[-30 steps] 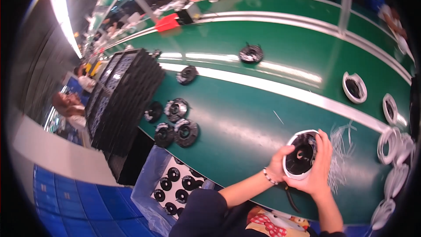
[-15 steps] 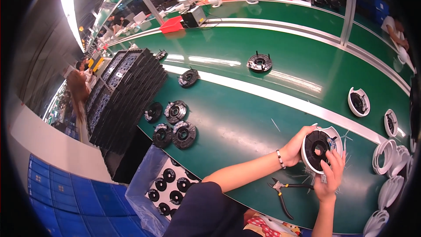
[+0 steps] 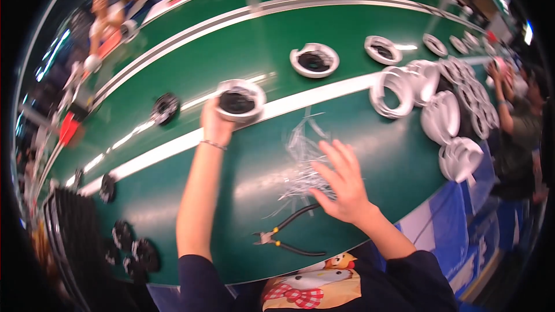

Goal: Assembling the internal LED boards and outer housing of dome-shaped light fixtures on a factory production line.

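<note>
My left hand (image 3: 217, 124) is stretched far forward and grips a white round housing (image 3: 258, 101) with a black disc-shaped part (image 3: 236, 103) inside. It is over the pale strip along the far edge of the green work surface; whether the housing touches down there I cannot tell. My right hand (image 3: 344, 185) is open and holds nothing, its fingers spread beside a pile of thin clear plastic strips (image 3: 303, 182). Nearer to me lie cutting pliers (image 3: 267, 237) with black handles and yellow marks, their jaws apart. Motion blurs the picture somewhat.
Two more white housings with black insides, one (image 3: 315, 72) nearer, stand on the green belt (image 3: 231, 46). Stacked white rings (image 3: 393, 104) and shells (image 3: 442, 117) fill the right side. Several black discs (image 3: 144, 254) lie at the left beside black trays (image 3: 66, 242). Other people work around.
The view has swung to the right. My left hand has carried the housing forward to the pale strip. My right hand has let go of it and come away with fingers spread.
</note>
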A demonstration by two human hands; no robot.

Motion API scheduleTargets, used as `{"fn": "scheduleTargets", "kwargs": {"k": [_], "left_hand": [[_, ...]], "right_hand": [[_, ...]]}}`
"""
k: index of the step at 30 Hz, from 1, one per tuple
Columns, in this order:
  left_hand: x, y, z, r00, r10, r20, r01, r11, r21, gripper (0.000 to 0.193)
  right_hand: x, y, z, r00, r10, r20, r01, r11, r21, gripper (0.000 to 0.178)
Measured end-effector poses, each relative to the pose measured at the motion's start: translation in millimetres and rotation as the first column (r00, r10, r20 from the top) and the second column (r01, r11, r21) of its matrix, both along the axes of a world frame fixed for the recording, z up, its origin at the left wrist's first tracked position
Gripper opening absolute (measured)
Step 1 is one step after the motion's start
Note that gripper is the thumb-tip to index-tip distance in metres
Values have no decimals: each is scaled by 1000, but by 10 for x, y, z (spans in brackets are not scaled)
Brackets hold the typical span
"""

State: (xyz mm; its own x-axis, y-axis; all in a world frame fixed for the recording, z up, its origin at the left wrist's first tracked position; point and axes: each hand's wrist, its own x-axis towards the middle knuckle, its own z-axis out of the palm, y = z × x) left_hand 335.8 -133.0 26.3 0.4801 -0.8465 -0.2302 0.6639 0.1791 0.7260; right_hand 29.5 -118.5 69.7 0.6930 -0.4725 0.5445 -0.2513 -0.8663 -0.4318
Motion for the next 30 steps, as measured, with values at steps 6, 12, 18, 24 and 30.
{"fn": "scheduleTargets", "kwargs": {"k": [6,12,18,24,30], "left_hand": [[888,-268,-482,907,249,340,-299,948,105,32],[1124,-45,-4,-159,42,986,-617,776,-133,17],[1962,403,-20,-242,-266,933,-735,678,3,26],[2133,33,-134,-168,-420,892,-713,676,184,52],[2349,-72,-303,-218,-661,718,-680,631,374,57]], "right_hand": [[-214,-473,28,975,-221,12,220,963,-158,35],[-801,-2086,218,843,-535,64,504,742,-442,35],[-261,-2955,170,804,-292,-518,138,939,-315,11],[-499,-2768,633,721,-417,-553,250,901,-353,9],[-358,-1627,547,967,-217,-136,162,929,-333,31]]}}
